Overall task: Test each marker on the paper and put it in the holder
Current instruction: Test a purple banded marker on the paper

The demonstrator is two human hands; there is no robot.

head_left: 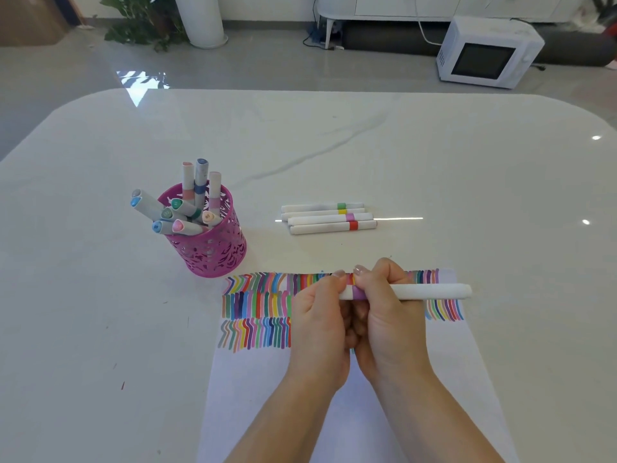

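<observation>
The task is sitting well past its middle, by the look of things. The pink holder [213, 252] is standing on the bench [434, 168] left of the paper [253, 396] and is carrying roughly nine capped markers [187, 212], some upright and some leaning out over the rim. The paper is showing three rows of coloured strokes along its far end; the rest of the sheet is lying blank.

One marker [430, 291], white with a purple band, is being held level just above the strokes. The right grip [384, 312] is wrapping its fingers round the barrel beside the band, and the left grip [320, 315] is pinching the short cap end. The two are meeting at the band, so the cap is probably being worked; whether it is coming off for the test or going back on after it, I cannot tell, since the tip is hidden.

Four more markers [329, 218], banded green, yellow, pink and red, are lying side by side on the bench beyond the paper, well apart from the holder. These are likely still waiting for their test, which is leaving five to go into the holder, counting the one in hand.
</observation>
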